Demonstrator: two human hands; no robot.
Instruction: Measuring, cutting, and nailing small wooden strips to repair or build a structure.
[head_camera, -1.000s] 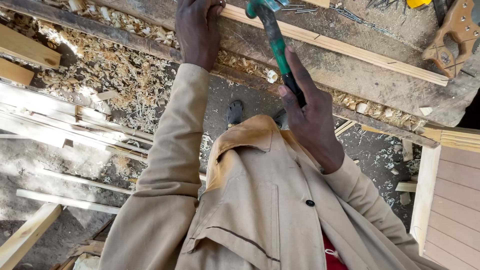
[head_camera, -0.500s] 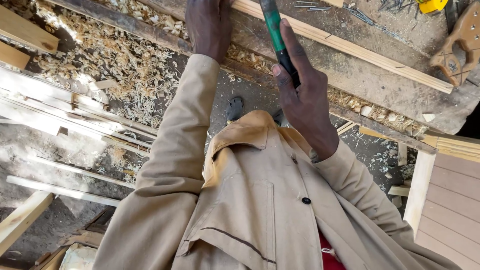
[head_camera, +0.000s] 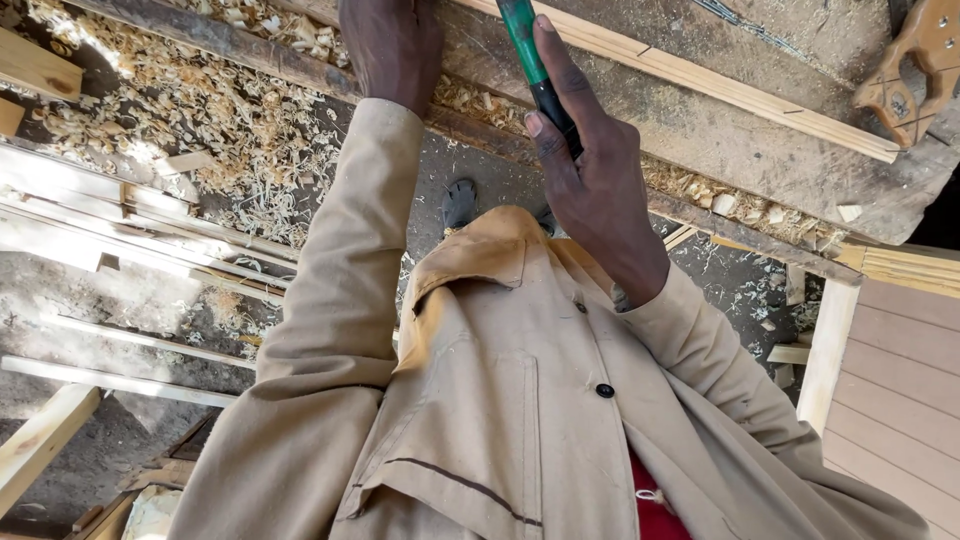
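Observation:
My right hand grips the green and black handle of a hammer, whose head is out of the frame at the top. My left hand rests fingers-down on the worn wooden workbench, close to a long pale wood strip that lies across the bench. What the left hand's fingers hold, if anything, is hidden. Both arms wear tan coat sleeves.
A wooden-handled hand saw lies on the bench at the top right. Wood shavings cover the ground on the left, beside several long planks. A panelled wooden frame stands at the right.
The view has tilted down, so the hammer's head has left the top of the frame. Both hands keep their places on the handle and the bench.

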